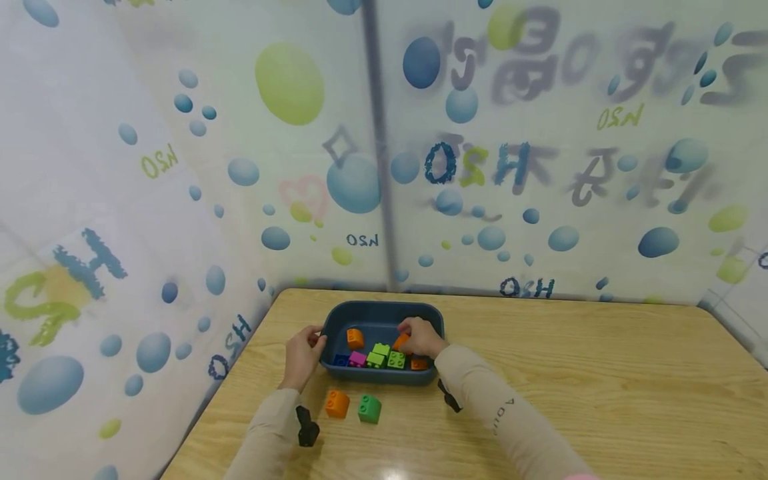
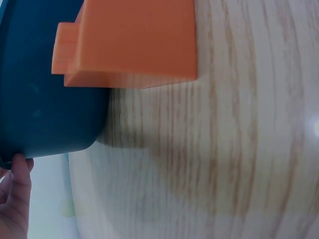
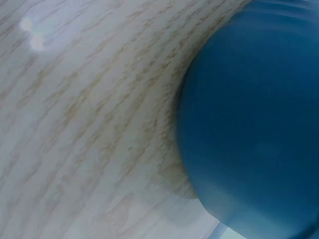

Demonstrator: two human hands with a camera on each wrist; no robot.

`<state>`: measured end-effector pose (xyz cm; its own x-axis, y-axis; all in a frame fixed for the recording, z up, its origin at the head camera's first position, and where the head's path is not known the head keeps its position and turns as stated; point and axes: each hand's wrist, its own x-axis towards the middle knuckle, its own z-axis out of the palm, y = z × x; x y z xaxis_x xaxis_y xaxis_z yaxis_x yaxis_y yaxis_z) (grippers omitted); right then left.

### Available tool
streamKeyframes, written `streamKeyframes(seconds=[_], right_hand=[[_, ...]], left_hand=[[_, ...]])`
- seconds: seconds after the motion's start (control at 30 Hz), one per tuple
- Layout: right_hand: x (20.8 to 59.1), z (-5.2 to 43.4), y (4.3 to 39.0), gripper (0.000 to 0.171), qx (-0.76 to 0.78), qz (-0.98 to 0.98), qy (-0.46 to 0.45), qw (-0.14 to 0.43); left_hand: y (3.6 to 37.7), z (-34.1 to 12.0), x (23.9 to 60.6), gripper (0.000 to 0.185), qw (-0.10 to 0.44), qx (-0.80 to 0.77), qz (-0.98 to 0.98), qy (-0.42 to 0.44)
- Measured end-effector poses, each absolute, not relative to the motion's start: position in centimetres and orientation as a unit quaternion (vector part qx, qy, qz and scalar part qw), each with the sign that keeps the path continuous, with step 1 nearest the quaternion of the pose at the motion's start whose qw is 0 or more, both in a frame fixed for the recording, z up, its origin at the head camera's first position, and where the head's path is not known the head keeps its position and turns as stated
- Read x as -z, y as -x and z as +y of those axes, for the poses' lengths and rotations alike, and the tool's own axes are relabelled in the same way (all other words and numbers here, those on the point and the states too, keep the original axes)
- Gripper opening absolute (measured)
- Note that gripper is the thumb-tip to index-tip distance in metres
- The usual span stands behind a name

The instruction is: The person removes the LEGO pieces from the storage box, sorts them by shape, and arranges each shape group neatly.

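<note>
- Blue tub [image 1: 382, 313] sits on the wooden desk [image 1: 600, 373] near its far left corner, close to the bubble-printed curtain [image 1: 180, 200]; it holds loose toy bricks in orange, green, pink and blue.
- Left hand [image 1: 302, 355] grips the tub's left rim, fingers curled over the edge; judging by the hold, it steadies the tub so it does not slide. The left wrist view shows a fingertip [image 2: 20, 172] touching the tub's outer wall.
- Right hand [image 1: 422, 337] reaches inside the tub at its right side, fingers curled down around an orange brick [image 1: 401, 342], seemingly pinching it; how firmly it is held I cannot tell, as the hand covers most of it.
- Other bricks in the tub: an orange one [image 1: 355, 338] to the left, green ones [image 1: 387, 356] in the middle, a pink one [image 1: 357, 359] near the front wall.
- Two bricks stand on the desk just in front of the tub, side by side and apart from it: an orange cube [image 1: 337, 404] and a green cube [image 1: 369, 409].
- Right wrist view shows only the tub's rounded outer wall [image 3: 254, 124] against the desk grain.
</note>
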<state>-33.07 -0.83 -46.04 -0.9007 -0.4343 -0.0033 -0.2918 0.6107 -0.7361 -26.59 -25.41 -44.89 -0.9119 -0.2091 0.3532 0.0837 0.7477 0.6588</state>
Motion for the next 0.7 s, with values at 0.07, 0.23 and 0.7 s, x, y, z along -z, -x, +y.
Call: streamKeyframes(seconds=[0.07, 0.23, 0.7], right_hand=[[45.7, -0.8, 32.8, 0.038, 0.401, 0.89, 0.193, 0.098], [43.9, -0.9, 31.1, 0.04, 0.403, 0.893, 0.156, 0.126], [44.3, -1.2, 31.2, 0.035, 0.397, 0.9, 0.151, 0.099]], left_hand=[[26.6, -25.4, 44.9, 0.019, 0.209, 0.354, -0.911, -0.034], [26.5, -25.4, 45.0, 0.019, 0.214, 0.354, -0.91, -0.036], [26.5, -25.3, 44.7, 0.021, 0.199, 0.364, -0.909, -0.047]])
